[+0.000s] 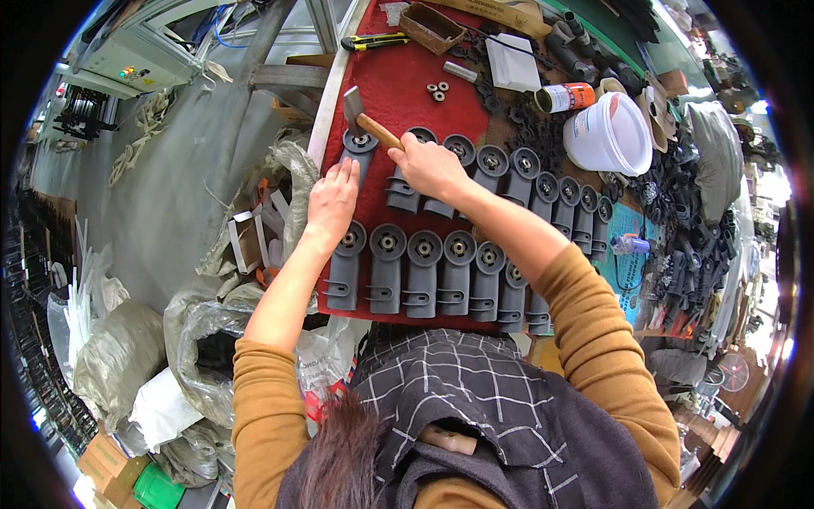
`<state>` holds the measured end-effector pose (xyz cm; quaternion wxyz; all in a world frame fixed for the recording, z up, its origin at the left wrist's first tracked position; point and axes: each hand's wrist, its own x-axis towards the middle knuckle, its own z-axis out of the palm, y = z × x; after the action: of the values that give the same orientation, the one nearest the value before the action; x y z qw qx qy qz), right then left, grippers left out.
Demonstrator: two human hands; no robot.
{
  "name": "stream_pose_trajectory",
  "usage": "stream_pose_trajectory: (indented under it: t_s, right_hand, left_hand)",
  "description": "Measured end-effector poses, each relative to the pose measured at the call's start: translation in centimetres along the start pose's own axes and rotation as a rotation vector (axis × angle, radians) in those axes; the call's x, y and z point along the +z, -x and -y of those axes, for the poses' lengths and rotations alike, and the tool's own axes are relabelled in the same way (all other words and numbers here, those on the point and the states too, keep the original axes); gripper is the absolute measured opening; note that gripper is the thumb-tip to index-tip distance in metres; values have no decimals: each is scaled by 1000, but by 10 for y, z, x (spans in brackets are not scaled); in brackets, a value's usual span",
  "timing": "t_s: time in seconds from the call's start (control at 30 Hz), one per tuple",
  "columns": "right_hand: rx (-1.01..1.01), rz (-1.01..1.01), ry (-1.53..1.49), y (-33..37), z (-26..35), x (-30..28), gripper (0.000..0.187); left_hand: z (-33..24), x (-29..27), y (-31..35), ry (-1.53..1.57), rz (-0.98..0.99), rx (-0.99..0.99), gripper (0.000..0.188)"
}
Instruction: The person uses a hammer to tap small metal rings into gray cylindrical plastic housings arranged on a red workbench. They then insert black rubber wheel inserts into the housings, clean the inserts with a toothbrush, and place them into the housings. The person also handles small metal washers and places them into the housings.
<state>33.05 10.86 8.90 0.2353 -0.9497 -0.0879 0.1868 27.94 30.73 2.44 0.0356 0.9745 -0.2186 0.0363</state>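
- Right hand (428,165): closed round the wooden handle of a hammer (381,131), thumb side toward the hammer's head.
- Metal hammer head (353,108): above the round end of a grey plastic fitting (361,146); cannot tell whether the two touch.
- That fitting lies at the left edge of the red tabletop (392,81), apart from the rows, round end away from the person.
- Left hand (333,199): fingers fairly straight and close together, laid over the lower part of the same fitting; cannot tell whether the thumb grips from the side.
- Front row of grey fittings (387,270): along the near table edge, side by side, round ends away from the person, metal-looking centres showing. Those at its right end partly hidden by the right forearm.
- Back row of grey fittings (491,172): runs rightward from beneath the right hand, round ends facing the same way.
- Far part of the table: yellow-and-black utility knife (376,41) near an open brown box (431,30); metal cylinder (459,71); small ring-shaped pieces (432,88) clustered near it.
- Farther right: white box (512,64), orange-labelled can (566,97), white bucket (593,136) tilted, with small dark parts (543,136) scattered beside it.
- Left of the table, low down: bulging woven sacks (119,365).
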Motion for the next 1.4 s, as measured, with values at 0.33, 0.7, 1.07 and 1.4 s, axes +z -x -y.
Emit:
stream_pose_trajectory:
  t_s: [0.33, 0.7, 1.07, 1.4]
  right_hand:
    - [-11, 41, -7, 5, 0, -2, 37]
    - [145, -306, -187, 69, -58, -22, 32]
    - [166, -158, -148, 66, -73, -16, 36]
    - [192, -309, -204, 99, -98, -32, 33]
  left_hand:
    - [1, -4, 0, -35, 82, 23, 50]
    - [-68, 4, -29, 182, 40, 254, 60]
    - [-71, 3, -35, 221, 94, 211, 53]
    - [-131, -1, -54, 233, 137, 302, 74]
